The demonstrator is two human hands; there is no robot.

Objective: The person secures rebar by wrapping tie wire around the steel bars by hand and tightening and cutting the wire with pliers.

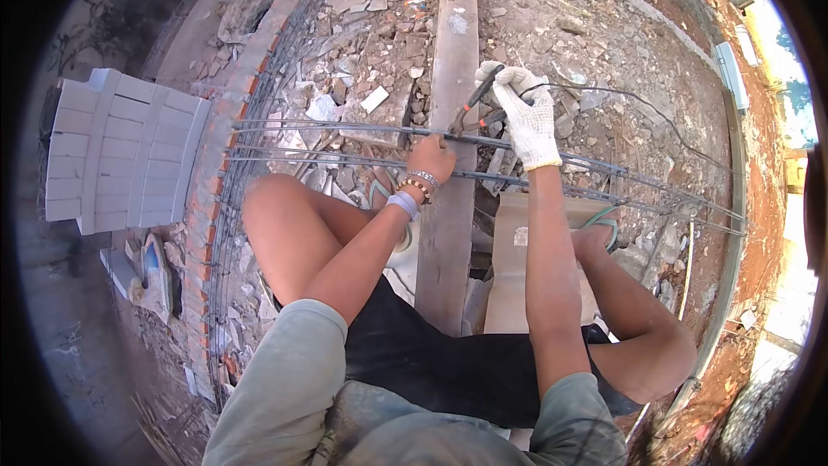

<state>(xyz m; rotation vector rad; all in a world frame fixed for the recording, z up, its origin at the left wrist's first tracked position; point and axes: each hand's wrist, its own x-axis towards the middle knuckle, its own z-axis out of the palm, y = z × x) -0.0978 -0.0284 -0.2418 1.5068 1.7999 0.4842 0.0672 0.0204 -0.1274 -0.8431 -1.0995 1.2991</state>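
Note:
My left hand [431,158] is bare, with bracelets at the wrist, and its fingers are closed at the steel rebar [345,127] where it crosses the wooden plank [455,43]. Whatever lies between those fingers is too small to make out. In a white knit glove, my right hand [528,112] grips pliers [473,108] with red and black handles. The jaws of the pliers are close to my left fingertips, at the upper bars. A thin dark wire [638,97] runs off to the right from near the glove. More parallel bars [328,158] lie just below.
Stacked pale blocks [125,151] stand at the left, beside a brick edge [203,233] lined with long rods. Broken rubble [371,43] covers the ground around the plank. A cardboard sheet [509,285] lies between my legs. A long board edge [733,233] runs along the right.

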